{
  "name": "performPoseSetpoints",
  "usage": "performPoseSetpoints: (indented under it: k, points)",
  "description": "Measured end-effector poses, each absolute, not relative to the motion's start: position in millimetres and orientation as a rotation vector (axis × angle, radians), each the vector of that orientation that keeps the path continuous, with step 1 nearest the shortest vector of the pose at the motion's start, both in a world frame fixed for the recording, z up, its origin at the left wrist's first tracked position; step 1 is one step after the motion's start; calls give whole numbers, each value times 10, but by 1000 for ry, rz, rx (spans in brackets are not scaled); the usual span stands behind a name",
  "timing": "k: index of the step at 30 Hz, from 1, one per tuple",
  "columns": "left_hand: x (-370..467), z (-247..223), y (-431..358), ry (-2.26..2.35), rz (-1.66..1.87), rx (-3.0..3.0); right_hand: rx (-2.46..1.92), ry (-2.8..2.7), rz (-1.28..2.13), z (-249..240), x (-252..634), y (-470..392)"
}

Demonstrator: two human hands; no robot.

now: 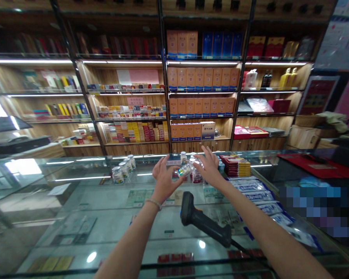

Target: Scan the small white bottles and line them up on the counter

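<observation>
Fingers (178, 183) of the left hand (163, 183) are pinching a tilted small bottle (184, 171) above the glass counter (107, 201), beyond the black scanner (206, 224), while the right hand (208, 167) is hovering beside it, fingers parted, though whether they are touching it is hard to tell.

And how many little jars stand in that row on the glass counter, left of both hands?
4 that I can make out: the nearest jar, then the second jar, third jar and farthest jar, each farther back and to the right. Overlap might hide another.
</observation>
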State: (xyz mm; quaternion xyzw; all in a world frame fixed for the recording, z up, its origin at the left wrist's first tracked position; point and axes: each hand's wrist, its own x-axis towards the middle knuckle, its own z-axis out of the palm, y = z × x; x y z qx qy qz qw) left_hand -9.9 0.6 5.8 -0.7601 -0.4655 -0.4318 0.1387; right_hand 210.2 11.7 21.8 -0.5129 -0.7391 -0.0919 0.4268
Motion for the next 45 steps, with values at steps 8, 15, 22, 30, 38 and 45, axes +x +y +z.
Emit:
performPoseSetpoints:
  k: [8,15,22,30,38,45]
  points:
    - [-155,37,57,-1361,-1281,-2257,-1092,-2114,-635,235,2157,-22]
    - [-168,3,77,-1378,-1233,-2298,-1097,-2102,-731,157,2132,38]
    - [-171,5,84,-1424,-1225,-2251,-1102,-2081,-726,194,2148,15]
    - [-167,126,-61,-1370,-1147,-2147,-1122,-2069,-732,208,2172,14]
    - [-179,131,-69,-1343,-1094,-2140,-1104,-2083,-735,168,2175,42]
    - [-187,126,-71,-1292,-1081,-2112,-1087,-2102,-782,179,2182,51]
